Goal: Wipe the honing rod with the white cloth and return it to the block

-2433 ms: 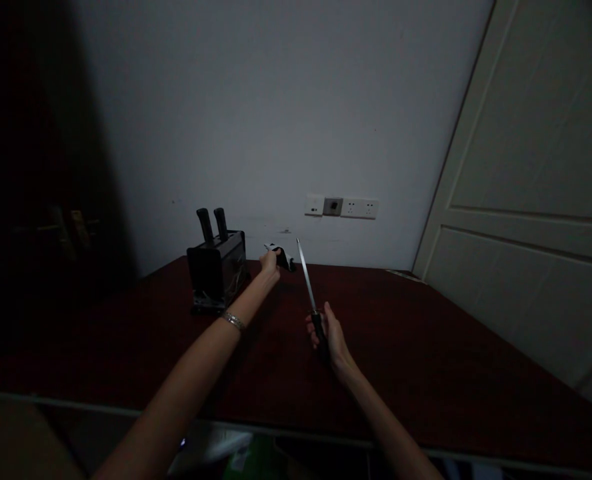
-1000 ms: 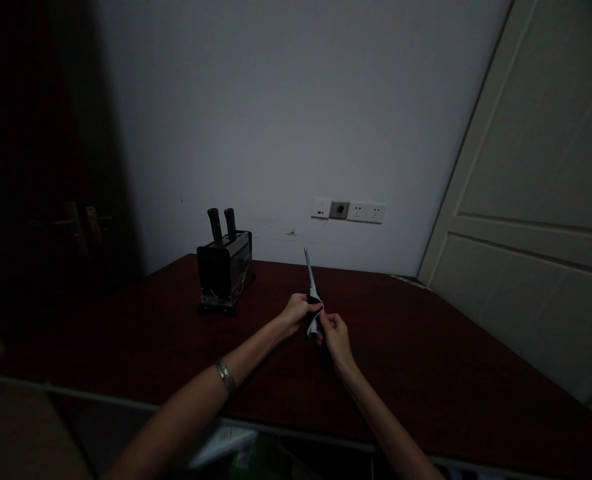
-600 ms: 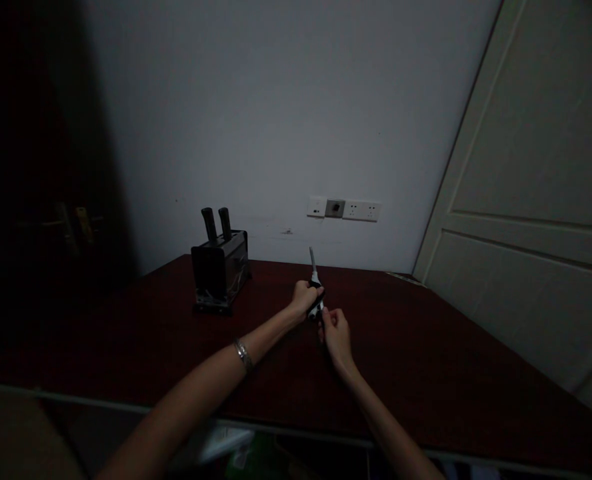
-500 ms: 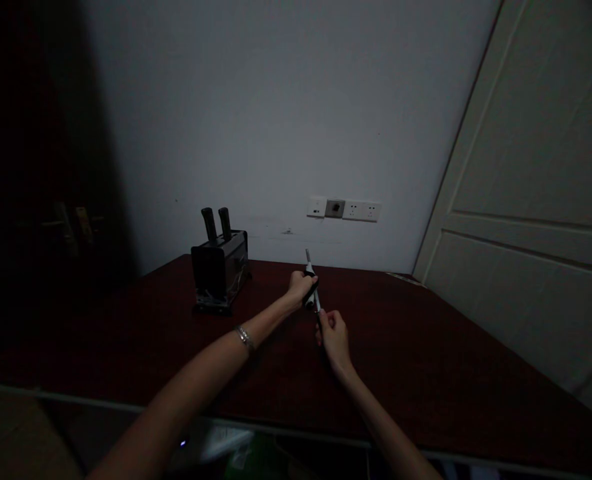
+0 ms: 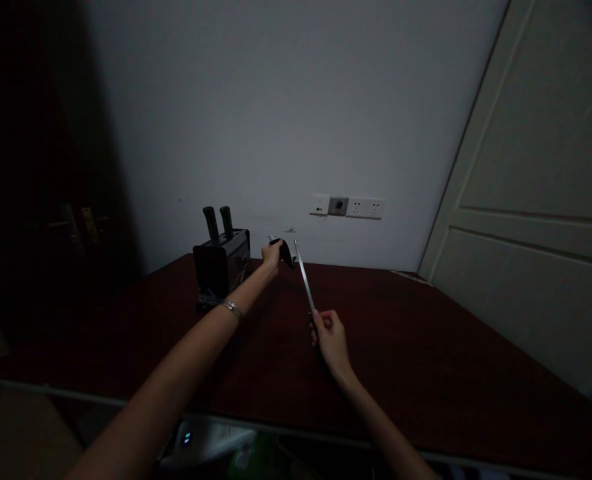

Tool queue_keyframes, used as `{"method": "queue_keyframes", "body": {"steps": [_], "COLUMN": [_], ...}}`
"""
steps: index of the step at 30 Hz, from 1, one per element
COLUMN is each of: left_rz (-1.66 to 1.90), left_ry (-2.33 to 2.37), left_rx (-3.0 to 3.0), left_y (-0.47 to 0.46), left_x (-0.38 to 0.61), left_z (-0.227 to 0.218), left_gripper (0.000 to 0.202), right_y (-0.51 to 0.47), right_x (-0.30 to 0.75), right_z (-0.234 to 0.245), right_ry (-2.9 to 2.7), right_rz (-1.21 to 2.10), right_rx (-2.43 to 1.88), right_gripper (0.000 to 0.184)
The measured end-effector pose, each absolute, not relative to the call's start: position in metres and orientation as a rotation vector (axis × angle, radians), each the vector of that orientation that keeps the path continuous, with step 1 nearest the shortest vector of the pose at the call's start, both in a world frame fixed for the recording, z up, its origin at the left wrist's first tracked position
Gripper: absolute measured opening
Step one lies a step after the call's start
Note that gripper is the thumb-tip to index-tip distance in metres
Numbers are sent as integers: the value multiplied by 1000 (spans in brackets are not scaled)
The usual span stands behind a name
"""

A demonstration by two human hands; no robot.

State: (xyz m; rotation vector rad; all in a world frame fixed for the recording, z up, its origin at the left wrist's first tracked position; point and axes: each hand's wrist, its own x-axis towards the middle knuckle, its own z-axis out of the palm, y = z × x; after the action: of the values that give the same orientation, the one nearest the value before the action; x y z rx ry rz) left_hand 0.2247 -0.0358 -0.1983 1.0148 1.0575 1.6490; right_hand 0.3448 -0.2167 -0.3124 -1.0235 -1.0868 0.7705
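Observation:
My right hand (image 5: 330,339) is closed around the dark handle of a long, thin metal rod (image 5: 305,278) that looks like a sharpening steel. It slants up and away to the left over the table. Farther off, my left hand (image 5: 271,255) grips a black curved piece (image 5: 285,252) with small pale or silvery parts at its ends; its kind is unclear in the dim light. A narrow gap separates this piece from the rod's tip. Behind and left of my left hand stands a black-and-metal knife block (image 5: 212,272) with two dark handles (image 5: 219,223) sticking up.
The dark red table (image 5: 396,360) meets a pale wall carrying several sockets (image 5: 347,207). To the right is a light panelled door (image 5: 521,273). Below the front edge, a green thing (image 5: 256,457) and a small lit display (image 5: 187,438) show in shadow.
My left hand has moved away and left with the black piece, which no longer meets the rod. The rod's full length now shows. My right hand has shifted slightly left.

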Motion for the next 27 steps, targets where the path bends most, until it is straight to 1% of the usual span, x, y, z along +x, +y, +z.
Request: {"method": "queue_keyframes", "body": {"steps": [4, 8, 13, 16, 19, 20, 24, 27], "left_rz": [1476, 1231, 985, 960, 938, 933, 959, 926], "left_ry": [991, 808, 518, 397, 352, 351, 374, 407], "left_rx": [1041, 1105, 1129, 1096, 1068, 1072, 1118, 1155], "left_y": [-57, -90, -130, -138, -137, -136, -139, -145], "left_x": [215, 225, 236, 232, 229, 229, 240, 246], "left_z": [-231, -259, -265, -263, -265, -266, -274, -274], "left_gripper": [23, 22, 24, 22, 33, 33, 23, 27], "right_y": [-213, -208, -207, -206, -206, -206, -209, -210], "right_x": [349, 352, 354, 355, 356, 356, 354, 353], "right_z": [-311, -310, -310, -308, -307, -307, -308, -311], "right_ry": [-1066, -1051, -1054, -1043, -1023, -1021, -1055, -1097], "right_rz": [723, 713, 701, 695, 678, 675, 650, 630], "right_rx": [-1008, -997, -999, -997, -1004, -1007, -1020, -1026], "right_gripper": [31, 31, 31, 31, 30, 30, 29, 30]}}
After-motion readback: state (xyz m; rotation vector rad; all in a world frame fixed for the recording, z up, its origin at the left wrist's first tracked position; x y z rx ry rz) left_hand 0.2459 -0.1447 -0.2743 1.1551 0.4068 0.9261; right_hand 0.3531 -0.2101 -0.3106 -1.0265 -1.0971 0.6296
